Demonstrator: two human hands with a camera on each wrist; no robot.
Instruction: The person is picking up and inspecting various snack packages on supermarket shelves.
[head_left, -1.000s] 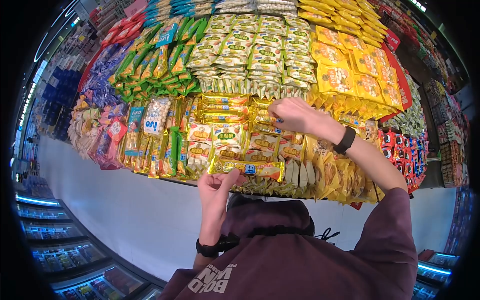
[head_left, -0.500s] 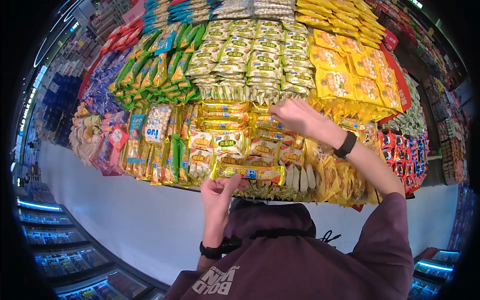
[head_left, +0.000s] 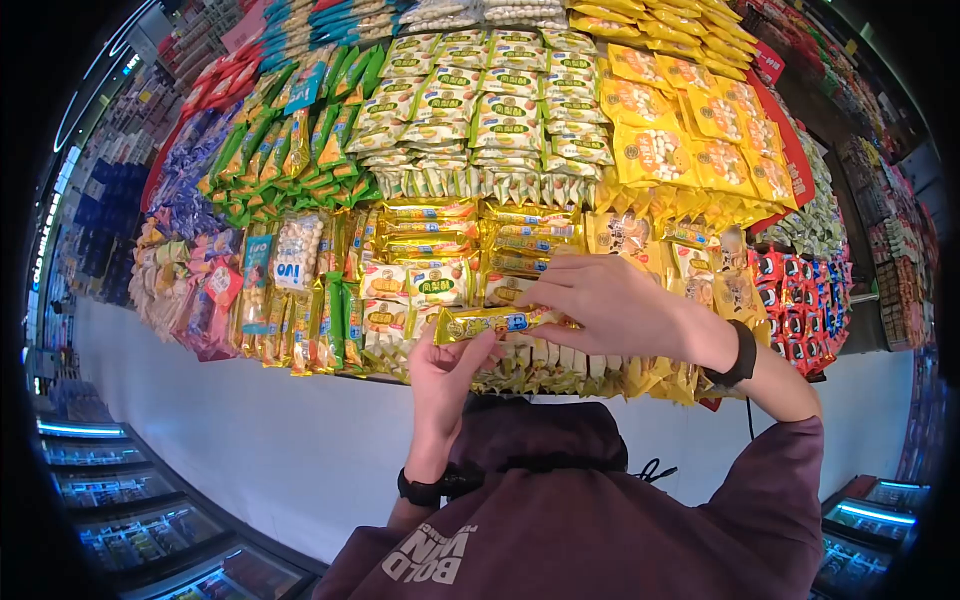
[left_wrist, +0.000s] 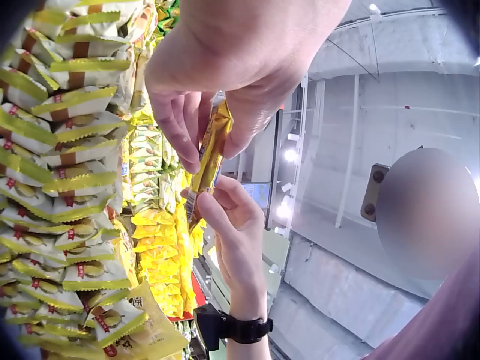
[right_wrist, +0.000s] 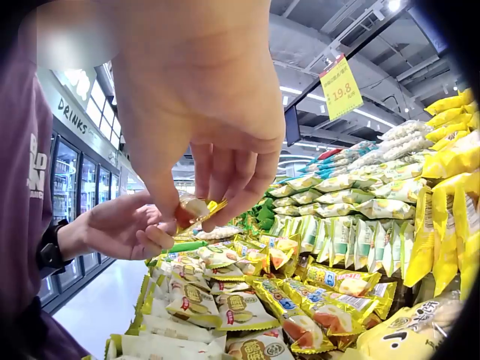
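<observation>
- Two hands share one yellow-wrapped bar (head_left: 475,325): the left grip (head_left: 438,385) pinches one end between thumb and fingers, and the right grip (head_left: 615,310) pinches the other, thumb against the wrapper.
- The bar is held in the air, lying roughly crosswise above the packets near the middle of the surface's (head_left: 375,378) front edge.
- Likeliest trouble, I judge: the glossy wrapper slipping from a light fingertip hold. Uneven pulling by the two hands could also tear it, and a hard squeeze could crush what is inside.
- If dropped, it would probably land among the pale packets (head_left: 385,320) at the front, or go over that edge to the floor (head_left: 250,420).
- The left hand reaches up from the person's side of the front edge, thumb uppermost, a black band (head_left: 425,490) at its wrist.
- The right hand comes in from the right, back of the hand up, fingers pointing left, elbow out wide; a low forearm might brush the yellow packets (head_left: 690,275) beneath it.
- Farther off, gold bars (head_left: 530,240) lie behind the right hand, with green-and-white packets (head_left: 505,115) stacked toward the back edge.
</observation>
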